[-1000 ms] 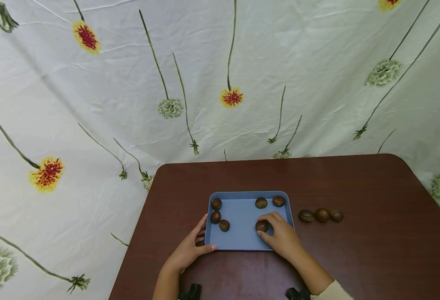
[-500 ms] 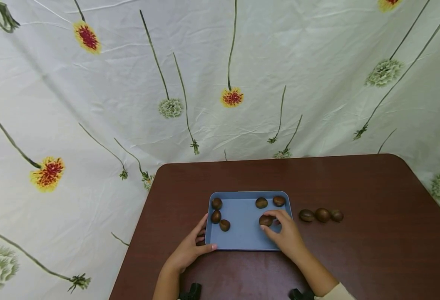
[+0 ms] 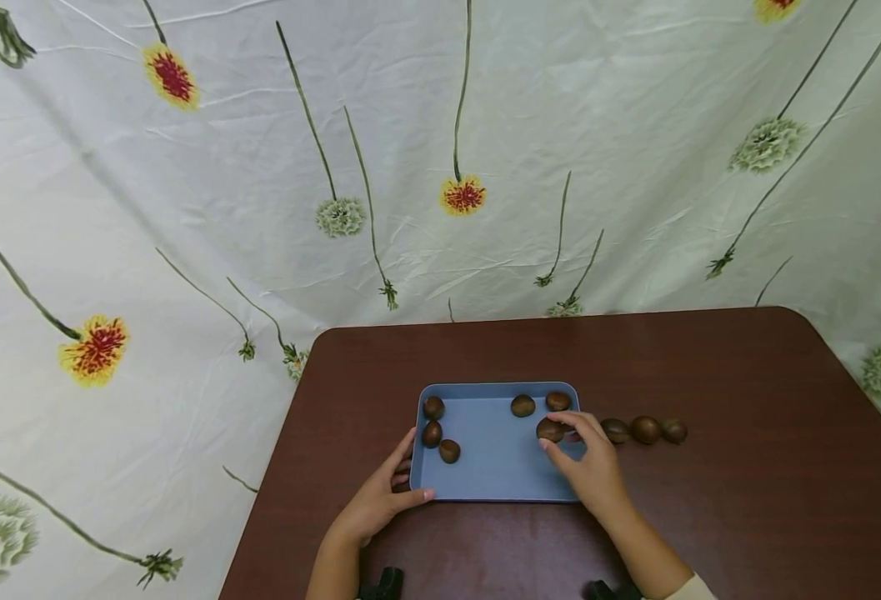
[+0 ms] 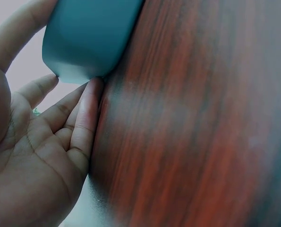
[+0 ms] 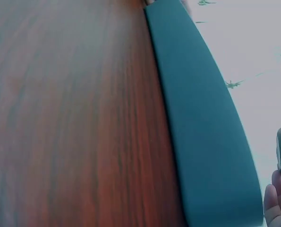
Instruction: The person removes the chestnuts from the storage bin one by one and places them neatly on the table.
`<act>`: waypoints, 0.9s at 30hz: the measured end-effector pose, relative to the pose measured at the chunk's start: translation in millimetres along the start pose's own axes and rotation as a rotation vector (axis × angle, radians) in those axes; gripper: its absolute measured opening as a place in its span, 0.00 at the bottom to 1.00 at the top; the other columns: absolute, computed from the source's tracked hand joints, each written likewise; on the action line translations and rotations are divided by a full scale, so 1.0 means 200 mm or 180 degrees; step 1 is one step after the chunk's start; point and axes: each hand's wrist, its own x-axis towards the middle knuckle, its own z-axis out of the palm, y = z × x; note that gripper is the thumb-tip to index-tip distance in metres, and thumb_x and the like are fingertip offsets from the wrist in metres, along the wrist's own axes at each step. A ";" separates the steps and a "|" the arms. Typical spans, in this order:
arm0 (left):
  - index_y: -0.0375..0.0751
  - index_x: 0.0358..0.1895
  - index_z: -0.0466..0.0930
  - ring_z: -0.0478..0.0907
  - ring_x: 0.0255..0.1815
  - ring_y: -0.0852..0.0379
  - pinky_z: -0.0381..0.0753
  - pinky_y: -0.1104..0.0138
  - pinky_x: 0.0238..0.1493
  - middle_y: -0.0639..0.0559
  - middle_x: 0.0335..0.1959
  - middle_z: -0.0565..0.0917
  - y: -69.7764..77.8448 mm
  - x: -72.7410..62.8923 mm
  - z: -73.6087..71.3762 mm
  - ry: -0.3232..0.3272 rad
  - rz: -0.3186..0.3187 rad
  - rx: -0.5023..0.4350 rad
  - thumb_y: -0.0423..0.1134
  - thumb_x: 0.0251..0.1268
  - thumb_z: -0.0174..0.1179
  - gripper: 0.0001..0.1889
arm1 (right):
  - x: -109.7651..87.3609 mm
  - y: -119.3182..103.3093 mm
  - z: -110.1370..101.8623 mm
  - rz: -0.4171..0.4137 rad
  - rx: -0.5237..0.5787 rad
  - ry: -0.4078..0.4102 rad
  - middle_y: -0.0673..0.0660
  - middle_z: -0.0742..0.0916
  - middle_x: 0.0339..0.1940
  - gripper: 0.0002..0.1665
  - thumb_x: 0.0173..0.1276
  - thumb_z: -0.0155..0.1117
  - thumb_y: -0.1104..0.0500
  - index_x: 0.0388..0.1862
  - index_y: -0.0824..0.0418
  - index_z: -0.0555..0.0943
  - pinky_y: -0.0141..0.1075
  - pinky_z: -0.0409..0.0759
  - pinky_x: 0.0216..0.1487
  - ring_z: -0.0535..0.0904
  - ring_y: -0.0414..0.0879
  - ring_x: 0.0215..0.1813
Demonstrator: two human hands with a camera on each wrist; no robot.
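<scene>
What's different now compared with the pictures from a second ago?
The right hand, pinching a round brown nut-like piece, has shifted rightward and away from the person over the blue rectangular tray. Nothing was let go or newly grasped. The left hand still touches the tray's left end; the tray, its five other pieces and three pieces on the brown wooden table stayed put.

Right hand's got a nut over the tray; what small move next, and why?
Probably ease the pinched nut rightward off the blue tray, toward the three nuts on the table: the right hand holds it near that side, and the row lies just beyond.
</scene>
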 end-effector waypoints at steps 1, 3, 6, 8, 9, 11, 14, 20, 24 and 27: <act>0.68 0.82 0.46 0.69 0.71 0.40 0.77 0.49 0.61 0.44 0.79 0.61 0.00 0.00 0.00 0.0004 0.0000 0.0008 0.46 0.60 0.74 0.53 | 0.00 0.00 -0.01 0.0024 0.0018 0.0014 0.51 0.83 0.53 0.24 0.60 0.78 0.63 0.56 0.57 0.84 0.27 0.75 0.50 0.77 0.37 0.50; 0.68 0.82 0.46 0.69 0.71 0.40 0.77 0.49 0.61 0.44 0.79 0.61 0.00 0.00 0.00 0.0015 -0.0005 0.0020 0.46 0.60 0.74 0.53 | 0.00 0.00 -0.04 0.0065 0.0017 0.0051 0.51 0.83 0.53 0.23 0.61 0.77 0.62 0.56 0.57 0.84 0.25 0.74 0.51 0.77 0.36 0.50; 0.68 0.82 0.46 0.69 0.70 0.40 0.76 0.49 0.61 0.44 0.79 0.62 0.00 0.00 0.00 0.0027 -0.0007 0.0028 0.46 0.60 0.74 0.53 | 0.00 0.01 -0.08 0.0153 -0.0007 0.0103 0.51 0.83 0.54 0.23 0.62 0.77 0.62 0.56 0.58 0.84 0.21 0.73 0.52 0.76 0.32 0.50; 0.69 0.82 0.47 0.69 0.71 0.41 0.76 0.49 0.62 0.44 0.79 0.62 0.00 0.00 0.00 0.0036 -0.0016 0.0024 0.46 0.59 0.74 0.53 | -0.01 0.02 -0.11 0.0236 -0.0014 0.0136 0.51 0.83 0.54 0.23 0.62 0.77 0.62 0.57 0.58 0.84 0.19 0.72 0.52 0.75 0.31 0.50; 0.70 0.82 0.47 0.69 0.71 0.41 0.76 0.48 0.62 0.44 0.79 0.62 0.00 0.00 0.00 0.0038 -0.0016 0.0022 0.46 0.59 0.74 0.53 | -0.01 0.02 -0.13 0.0272 -0.0026 0.0153 0.51 0.83 0.54 0.23 0.62 0.77 0.61 0.57 0.58 0.84 0.18 0.72 0.52 0.75 0.30 0.50; 0.70 0.81 0.47 0.68 0.71 0.40 0.76 0.48 0.62 0.44 0.79 0.62 0.00 0.00 0.00 0.0036 -0.0020 0.0015 0.46 0.59 0.74 0.52 | -0.01 0.03 -0.16 0.0332 -0.0026 0.0194 0.51 0.83 0.54 0.23 0.63 0.76 0.61 0.57 0.58 0.84 0.17 0.72 0.52 0.75 0.29 0.49; 0.71 0.81 0.47 0.68 0.71 0.40 0.76 0.48 0.62 0.43 0.79 0.61 0.00 0.00 0.00 0.0021 -0.0023 0.0001 0.46 0.60 0.74 0.53 | -0.01 0.04 -0.21 0.0422 -0.0063 0.0274 0.51 0.83 0.54 0.23 0.63 0.76 0.62 0.57 0.58 0.84 0.18 0.72 0.51 0.75 0.30 0.48; 0.69 0.82 0.46 0.69 0.70 0.39 0.77 0.50 0.60 0.42 0.78 0.62 0.00 -0.01 0.00 -0.0033 0.0023 -0.0021 0.45 0.60 0.74 0.53 | -0.02 0.06 -0.32 0.0607 -0.0242 0.0394 0.47 0.81 0.54 0.22 0.66 0.74 0.60 0.58 0.56 0.84 0.18 0.73 0.49 0.74 0.29 0.46; 0.69 0.82 0.45 0.69 0.71 0.40 0.78 0.52 0.59 0.43 0.79 0.61 -0.01 -0.01 0.00 -0.0068 0.0042 -0.0072 0.45 0.60 0.74 0.53 | -0.02 0.08 -0.39 0.0663 -0.0318 0.0502 0.44 0.80 0.52 0.21 0.67 0.73 0.60 0.59 0.56 0.84 0.19 0.73 0.48 0.74 0.31 0.45; 0.69 0.82 0.44 0.69 0.71 0.40 0.78 0.54 0.59 0.43 0.79 0.61 -0.02 -0.01 -0.01 -0.0074 0.0040 -0.0059 0.45 0.60 0.74 0.54 | -0.02 0.09 -0.44 0.0728 -0.0369 0.0591 0.42 0.79 0.51 0.22 0.67 0.73 0.60 0.59 0.56 0.84 0.19 0.73 0.47 0.74 0.31 0.44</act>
